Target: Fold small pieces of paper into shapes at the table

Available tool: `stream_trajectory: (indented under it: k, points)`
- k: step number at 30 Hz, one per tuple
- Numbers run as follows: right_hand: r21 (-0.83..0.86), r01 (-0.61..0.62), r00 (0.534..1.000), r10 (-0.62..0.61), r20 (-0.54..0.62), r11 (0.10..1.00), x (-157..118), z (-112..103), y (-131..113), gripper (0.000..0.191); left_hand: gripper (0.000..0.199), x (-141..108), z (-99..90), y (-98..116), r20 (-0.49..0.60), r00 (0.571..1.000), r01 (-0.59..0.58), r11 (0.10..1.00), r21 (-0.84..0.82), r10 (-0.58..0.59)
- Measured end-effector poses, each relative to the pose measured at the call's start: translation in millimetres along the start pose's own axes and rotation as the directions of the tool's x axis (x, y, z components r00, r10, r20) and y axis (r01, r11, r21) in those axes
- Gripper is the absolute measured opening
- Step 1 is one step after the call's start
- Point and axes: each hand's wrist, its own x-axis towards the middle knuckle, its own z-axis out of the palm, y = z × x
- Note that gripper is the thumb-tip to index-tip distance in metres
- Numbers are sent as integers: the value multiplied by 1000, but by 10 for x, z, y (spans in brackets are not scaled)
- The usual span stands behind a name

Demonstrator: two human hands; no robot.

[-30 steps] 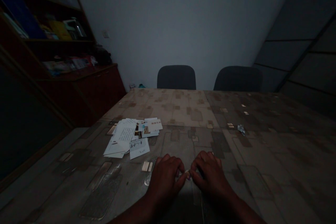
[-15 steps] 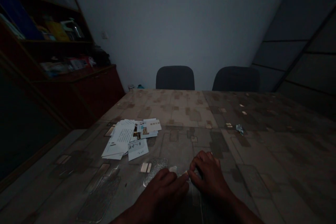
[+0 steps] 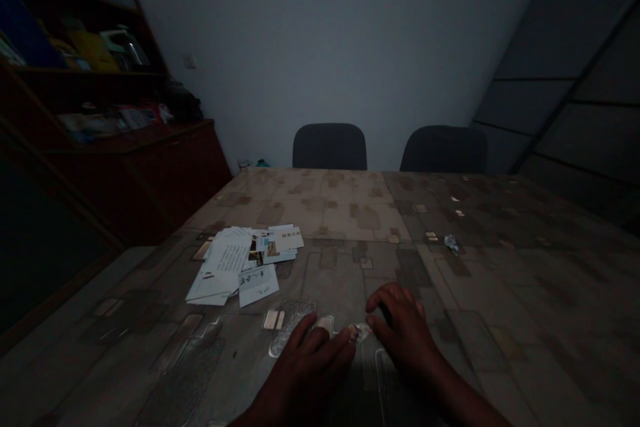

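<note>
A small crumpled scrap (image 3: 361,331), pale with a darker, patterned end, lies low over the table between my two hands. My left hand (image 3: 315,361) has its inner fingertips at the scrap's left end and appears to grip it; the other fingers are bent and a little apart. My right hand (image 3: 404,325) is at the scrap's right end, thumb tip close beside it. A gap shows between that thumb and the curved forefinger. Whether the right thumb touches the scrap I cannot tell in the dim light.
A loose pile of printed papers and cards (image 3: 227,263) lies to the left on the patterned tablecloth (image 3: 320,200). Another crumpled scrap (image 3: 451,243) is farther right. Two dark chairs (image 3: 329,147) stand behind the table, and a cluttered shelf unit (image 3: 125,140) at the left.
My right thumb and forefinger have parted and drawn slightly away, so more of the small scrap shows. My left hand has shifted slightly. The whole view has turned a little to the right.
</note>
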Motion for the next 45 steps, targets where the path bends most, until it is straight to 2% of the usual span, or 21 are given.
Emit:
stream_trajectory:
  k: [3,8,12,15,20,29,33,37,41,45]
  points:
    - [-1,23,999,-23,-23,1000,-4,-5,50,15,43,35,-13,16,16,1000,-2,1000,23,2]
    - [9,75,994,-74,-80,997,-35,76,56,4,37,64,24,36,-26,1000,-7,998,60,9]
    - [-38,101,988,-105,-112,994,-64,150,-3,19,36,53,62,40,-24,1000,-1,997,81,3]
    - [-35,74,990,-77,-118,997,-72,140,-50,20,36,36,58,28,-22,1000,14,997,81,-13]
    - [-14,43,996,-44,-78,999,-53,91,-58,18,29,-54,70,-19,-53,999,-4,999,51,7]
    - [69,65,997,-63,-36,996,-21,26,53,16,30,-142,233,-40,-116,993,2,998,62,5]
    - [87,112,994,-110,-25,990,-12,48,112,8,30,-115,217,-22,-100,995,6,997,82,2]
    - [25,138,990,-137,-26,990,-38,120,36,8,42,-88,172,-1,-66,998,23,997,74,-18]
    - [7,143,988,-142,-65,990,-82,141,-71,11,31,-68,109,2,-86,995,49,998,27,-46]
    - [28,185,982,-184,-32,982,-70,120,1,8,30,-98,109,-31,-95,994,56,997,-55,-61]
